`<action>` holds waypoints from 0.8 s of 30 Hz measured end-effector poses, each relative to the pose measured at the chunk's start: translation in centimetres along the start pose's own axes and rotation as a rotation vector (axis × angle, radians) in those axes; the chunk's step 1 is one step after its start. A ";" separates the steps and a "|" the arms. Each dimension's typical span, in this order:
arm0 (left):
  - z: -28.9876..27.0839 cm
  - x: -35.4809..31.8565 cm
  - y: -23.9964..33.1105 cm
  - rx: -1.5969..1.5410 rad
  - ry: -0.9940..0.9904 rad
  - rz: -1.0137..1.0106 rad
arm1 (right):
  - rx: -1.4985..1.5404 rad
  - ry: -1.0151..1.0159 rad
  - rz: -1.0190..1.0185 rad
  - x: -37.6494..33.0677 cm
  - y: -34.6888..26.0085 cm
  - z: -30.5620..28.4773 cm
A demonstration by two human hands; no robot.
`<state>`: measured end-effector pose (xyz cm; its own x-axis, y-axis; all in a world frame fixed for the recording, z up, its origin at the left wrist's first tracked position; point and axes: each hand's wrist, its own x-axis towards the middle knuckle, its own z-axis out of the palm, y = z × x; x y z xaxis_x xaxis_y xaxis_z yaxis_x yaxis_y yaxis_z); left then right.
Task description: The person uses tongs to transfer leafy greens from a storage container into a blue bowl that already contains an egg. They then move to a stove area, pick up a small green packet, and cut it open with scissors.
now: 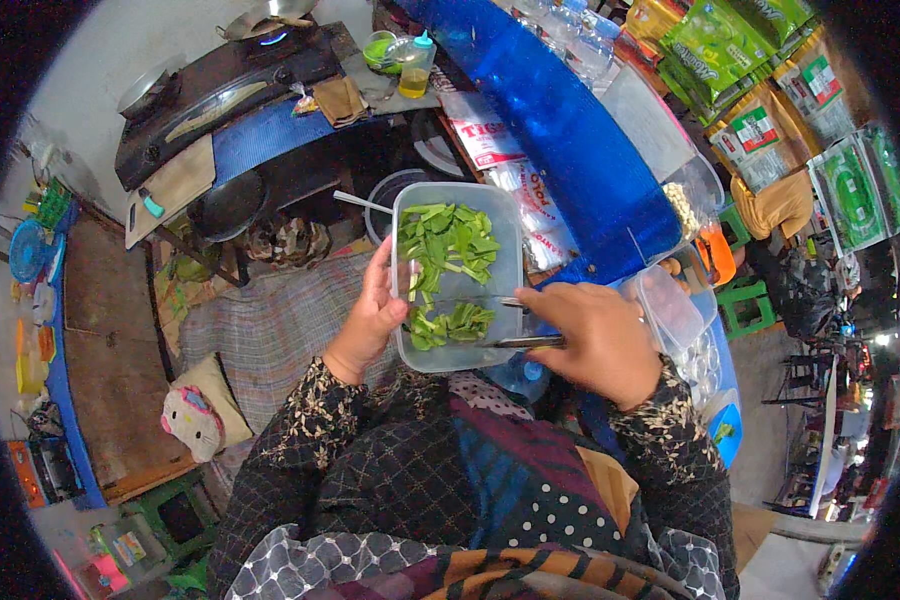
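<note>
My left hand (366,322) grips a clear plastic container (511,232) by its left side, thumb over the rim. Inside lie chopped green leaves and stems (452,240), in a larger heap at the far end and a smaller one at the near end. In my right hand (598,335) are what look like metal tongs (530,343). Their two arms stand apart at the container's right side, near the smaller heap. The fingers of my right hand are closed round them and slightly blurred. A thin metal handle (362,202) sticks out beside the container's far left corner.
At the far left a stove (220,100) has a lit burner under a pan (260,22). A squeeze bottle (416,70) of yellow liquid stands to its right. A blue counter panel (570,140) curves along the right, with clear tubs (665,305) beside it. A pillow (205,410) lies left.
</note>
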<state>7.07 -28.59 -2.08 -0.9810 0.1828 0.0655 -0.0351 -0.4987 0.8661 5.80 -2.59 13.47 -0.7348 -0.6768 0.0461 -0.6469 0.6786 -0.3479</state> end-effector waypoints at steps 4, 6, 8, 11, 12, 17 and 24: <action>0.4 0.4 0.4 0.048 0.009 0.011 | -0.117 -0.038 -0.124 1.9 -1.0 1.3; 1.0 0.5 0.9 0.016 0.033 0.013 | -0.153 -0.007 -0.163 2.6 -0.7 1.9; 0.9 0.6 0.8 -0.007 0.048 0.019 | -0.219 -0.089 -0.100 3.1 -0.4 1.2; 0.1 0.3 1.2 -0.015 0.057 0.028 | -0.349 -0.090 0.002 3.8 -0.6 -1.1; -0.2 0.2 0.9 -0.017 0.066 0.035 | -0.398 -0.073 0.034 4.1 -0.8 -1.8; -0.7 0.0 0.6 -0.090 0.083 0.008 | -0.519 -0.065 0.077 5.4 -1.7 -4.0; -0.8 -0.1 0.6 -0.169 0.100 -0.025 | -0.514 -0.113 -0.073 6.3 -3.9 -2.5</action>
<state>6.96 -29.58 -1.92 -0.9932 0.1161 -0.0122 -0.0833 -0.6318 0.7706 3.19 -8.77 17.42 -0.6758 -0.7348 -0.0582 -0.7330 0.6616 0.1579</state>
